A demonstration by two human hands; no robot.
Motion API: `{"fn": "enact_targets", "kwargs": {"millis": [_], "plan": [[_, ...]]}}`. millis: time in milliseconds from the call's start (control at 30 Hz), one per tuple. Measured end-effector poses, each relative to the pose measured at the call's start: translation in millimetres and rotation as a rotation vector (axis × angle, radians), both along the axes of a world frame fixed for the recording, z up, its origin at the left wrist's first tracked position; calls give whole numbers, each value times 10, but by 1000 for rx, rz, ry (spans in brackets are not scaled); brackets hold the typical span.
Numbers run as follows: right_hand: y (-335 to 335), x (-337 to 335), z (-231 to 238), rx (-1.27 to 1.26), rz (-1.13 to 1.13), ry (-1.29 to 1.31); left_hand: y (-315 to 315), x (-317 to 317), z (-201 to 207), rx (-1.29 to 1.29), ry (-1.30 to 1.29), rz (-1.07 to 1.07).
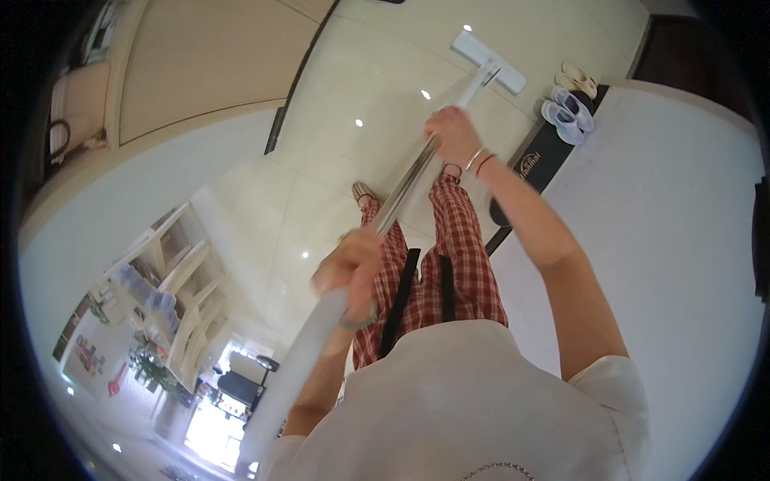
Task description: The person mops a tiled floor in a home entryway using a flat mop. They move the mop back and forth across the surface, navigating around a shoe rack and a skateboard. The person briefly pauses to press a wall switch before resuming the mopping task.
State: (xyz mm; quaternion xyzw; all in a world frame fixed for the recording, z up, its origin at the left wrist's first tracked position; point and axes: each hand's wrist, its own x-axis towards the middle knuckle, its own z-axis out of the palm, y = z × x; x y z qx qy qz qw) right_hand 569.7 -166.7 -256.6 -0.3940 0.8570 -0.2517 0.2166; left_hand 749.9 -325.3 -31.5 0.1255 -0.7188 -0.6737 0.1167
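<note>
A long-handled flat mop (pixel 411 178) runs slantwise across my body, its thick white upper part at the lower left. Its middle is a shiny metal pole. The white mop head (pixel 512 78) is at the far end, over the pale tiled floor. My left hand (pixel 350 263) is wrapped round the pole where the white part meets the metal, a little blurred. Further down, near the white lower section, my right hand (pixel 453 135) is closed round the mop too. A bracelet and a red cord circle my right wrist.
Several shoes (pixel 571 112) stand by the wall to the right of the mop head, near a dark mat (pixel 529 164). A white wall (pixel 642 200) rises close on my right. Wooden shelving (pixel 188 280) is at the left, and a beige door (pixel 216 56) at the upper left.
</note>
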Motion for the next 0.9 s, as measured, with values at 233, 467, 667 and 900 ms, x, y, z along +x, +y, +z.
{"fn": "enact_targets", "kwargs": {"millis": [233, 467, 667, 900], "plan": [[756, -217, -335, -3, -244, -30, 592, -274, -505, 168, 277, -154], [182, 1335, -93, -92, -407, 6, -182, 818, 10, 152, 58, -276], [-707, 2471, 196, -115, -427, -116, -1060, 1533, 644, -70, -75, -367], [-2077, 3316, 704, -381, -444, -149, -1845, 2155, 1404, -103, -121, -224]]}}
